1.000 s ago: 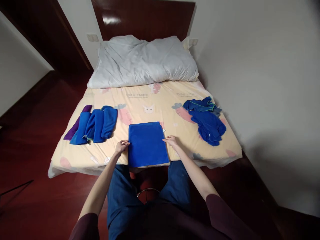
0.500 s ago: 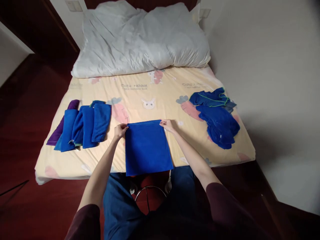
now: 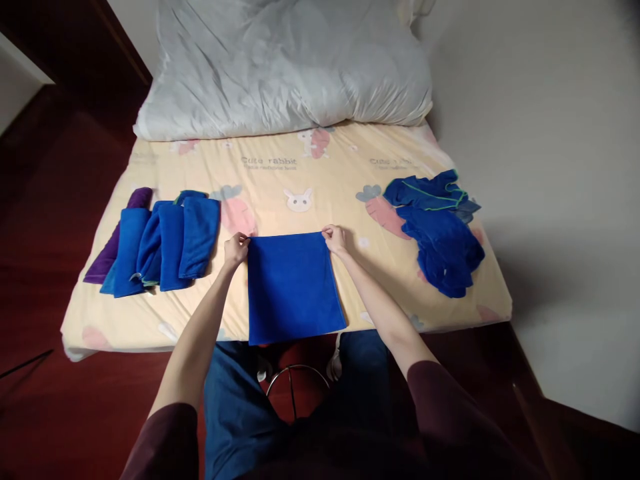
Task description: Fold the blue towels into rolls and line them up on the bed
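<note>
Blue cloth (image 3: pixel 293 287) lies flat in front of me at the near edge of the bed, its near hem hanging just over the mattress edge. My left hand (image 3: pixel 236 249) is closed in a pinch on its far left corner, at eleven o'clock on the cloth. My right hand (image 3: pixel 335 239) pinches the far right corner, at one o'clock. Both sets of fingers are curled tight around fabric, not spread.

A second ago both hands sat lower, along the cloth's side edges; they have since slid up to the far corners. So the hold is now on the far hem, with the rest of the cloth smooth and square below it.

At nine o'clock from the cloth, just beside my left hand, sits a row of folded blue cloths (image 3: pixel 170 245), with a purple cloth (image 3: pixel 113 243) at its outer side. At two o'clock, well apart from my right hand, lies a loose heap of blue cloths (image 3: pixel 440 237), some edged in green. All rest on a pale yellow sheet (image 3: pixel 320 180) printed with rabbits and carrots. At twelve o'clock a rumpled white duvet (image 3: pixel 285 67) covers the head of the bed.
</note>
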`<move>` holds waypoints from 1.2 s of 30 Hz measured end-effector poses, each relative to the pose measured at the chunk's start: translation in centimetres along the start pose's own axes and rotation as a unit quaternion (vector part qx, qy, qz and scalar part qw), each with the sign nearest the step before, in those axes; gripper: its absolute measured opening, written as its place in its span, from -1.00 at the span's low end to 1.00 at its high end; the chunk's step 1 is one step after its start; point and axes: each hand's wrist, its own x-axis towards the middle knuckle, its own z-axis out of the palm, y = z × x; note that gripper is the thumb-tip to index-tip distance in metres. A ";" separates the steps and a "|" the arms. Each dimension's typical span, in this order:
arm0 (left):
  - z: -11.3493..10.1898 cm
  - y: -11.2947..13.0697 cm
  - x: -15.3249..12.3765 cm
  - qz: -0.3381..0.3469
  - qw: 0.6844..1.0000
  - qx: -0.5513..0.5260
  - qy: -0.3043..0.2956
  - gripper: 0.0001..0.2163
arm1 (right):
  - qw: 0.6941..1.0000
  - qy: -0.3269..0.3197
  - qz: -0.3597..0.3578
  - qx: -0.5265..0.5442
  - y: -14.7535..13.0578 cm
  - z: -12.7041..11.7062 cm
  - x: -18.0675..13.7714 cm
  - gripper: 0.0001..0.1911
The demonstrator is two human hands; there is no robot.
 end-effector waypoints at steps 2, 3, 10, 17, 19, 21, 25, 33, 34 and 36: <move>0.1 0.1 0.3 0.009 1.000 0.014 -0.004 -0.83 | 1.000 -0.009 0.006 -0.026 -0.4 0.5 0.3 -0.80; 0.1 0.1 0.5 0.019 1.000 0.020 -0.012 -0.82 | 0.999 -0.015 0.006 -0.039 -0.5 0.7 0.4 -0.79; -0.5 0.1 1.8 0.095 0.987 0.085 -0.100 -0.84 | 0.995 -0.042 -0.012 -0.085 -0.8 0.9 0.9 -0.82; -1.4 0.0 3.6 0.039 0.988 -0.023 -0.147 -0.78 | 0.988 -0.130 0.083 -0.004 -1.5 -1.0 1.1 -0.76; -1.4 -0.1 3.8 0.017 0.978 -0.103 -0.180 -0.72 | 0.985 -0.148 0.081 0.031 -1.3 -1.3 1.1 -0.72; -1.4 -0.3 3.8 0.007 0.964 -0.168 -0.205 -0.69 | 0.984 -0.161 0.064 0.037 -1.0 -1.4 1.3 -0.74; -1.5 -0.5 4.2 0.029 0.981 -0.099 -0.164 -0.80 | 0.982 -0.181 0.032 -0.041 -0.6 -1.8 2.5 -0.85; 0.8 4.4 2.3 0.117 0.991 0.017 0.064 -0.61 | 0.984 0.024 -0.040 -0.170 -4.4 0.3 1.5 -0.68; 1.5 5.0 1.2 0.158 0.984 0.028 0.079 -0.57 | 0.978 0.039 -0.090 -0.183 -5.1 1.1 0.3 -0.60; 3.1 5.5 -1.1 0.249 0.966 0.050 0.051 -0.51 | 0.959 0.014 -0.199 -0.200 -6.0 2.8 -2.4 -0.49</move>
